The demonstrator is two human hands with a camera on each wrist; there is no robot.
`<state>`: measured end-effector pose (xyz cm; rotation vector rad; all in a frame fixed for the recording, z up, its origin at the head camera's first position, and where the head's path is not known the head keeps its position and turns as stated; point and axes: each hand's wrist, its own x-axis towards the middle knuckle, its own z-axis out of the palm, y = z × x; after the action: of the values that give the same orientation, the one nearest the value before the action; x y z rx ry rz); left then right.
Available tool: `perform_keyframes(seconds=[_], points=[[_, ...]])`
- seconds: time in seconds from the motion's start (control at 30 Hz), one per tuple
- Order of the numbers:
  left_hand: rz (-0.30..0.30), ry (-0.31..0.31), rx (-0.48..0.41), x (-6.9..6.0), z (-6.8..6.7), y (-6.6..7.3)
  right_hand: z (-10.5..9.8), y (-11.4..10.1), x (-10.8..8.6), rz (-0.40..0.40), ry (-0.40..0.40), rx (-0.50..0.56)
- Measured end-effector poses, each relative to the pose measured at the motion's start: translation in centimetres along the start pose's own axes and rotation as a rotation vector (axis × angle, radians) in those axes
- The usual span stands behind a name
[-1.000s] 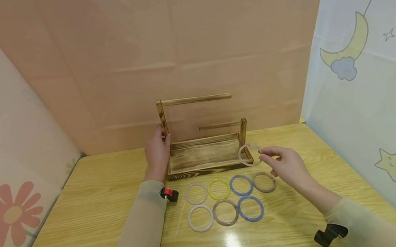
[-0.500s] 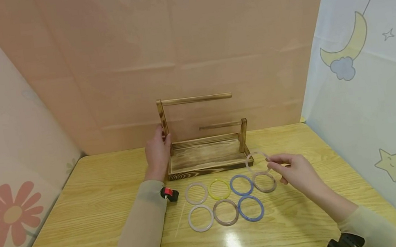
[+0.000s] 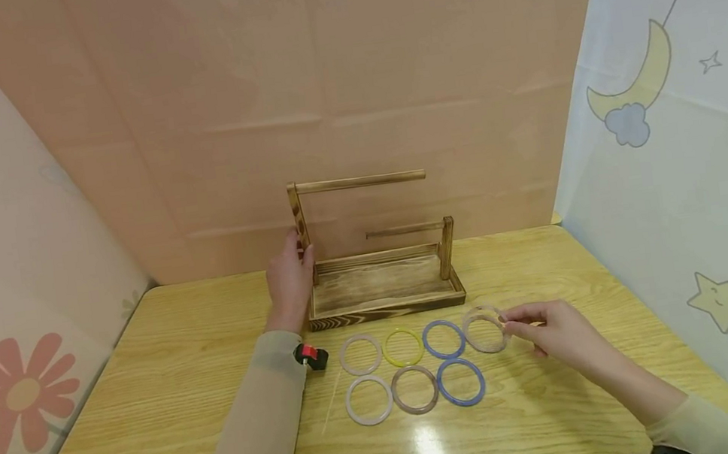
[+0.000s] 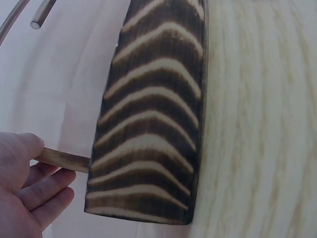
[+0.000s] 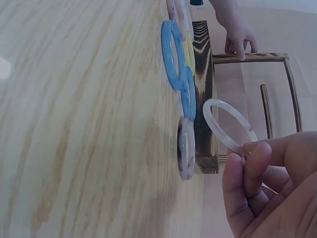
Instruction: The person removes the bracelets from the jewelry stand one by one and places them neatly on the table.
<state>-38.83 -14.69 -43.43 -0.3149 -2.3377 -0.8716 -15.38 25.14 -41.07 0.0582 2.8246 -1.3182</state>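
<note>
A wooden rack (image 3: 388, 311) with a shallow tray base, two uprights and two crossbars stands at the table's back. My left hand (image 3: 289, 281) grips its taller left post (image 4: 67, 159). Between thumb and fingertips, my right hand (image 3: 550, 329) pinches a pale translucent bangle (image 5: 225, 105). In the head view this bangle overlaps a brownish bangle (image 3: 488, 350) on the table; the right wrist view shows them apart. Nearby lie two blue bangles (image 3: 426, 340), a yellow bangle (image 3: 385, 349), two pale bangles (image 3: 348, 403) and another brownish bangle (image 3: 395, 393).
The bangles lie in two rows on the wooden table (image 3: 208, 397) in front of the rack. A thin pale strip (image 3: 331, 405) lies left of them. A peach backdrop (image 3: 222, 123) hangs behind, and a patterned panel (image 3: 675, 204) stands at the right.
My right hand has moved right and toward me with the pale bangle, from the tray's front right corner to over the brownish bangle. The left hand has stayed on the post.
</note>
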Motion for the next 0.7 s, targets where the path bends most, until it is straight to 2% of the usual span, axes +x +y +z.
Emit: perform_keyframes(seconds=[0.47,0.7], points=[[-0.002,0.004,-0.001,-0.1,-0.1,0.0,-1.1,1.6,-1.3,0.085,-0.129,0.029],[-0.006,-0.002,0.001,0.0,-0.2,0.2,-1.3,2.5,-1.8,0.081,-0.200,0.080]])
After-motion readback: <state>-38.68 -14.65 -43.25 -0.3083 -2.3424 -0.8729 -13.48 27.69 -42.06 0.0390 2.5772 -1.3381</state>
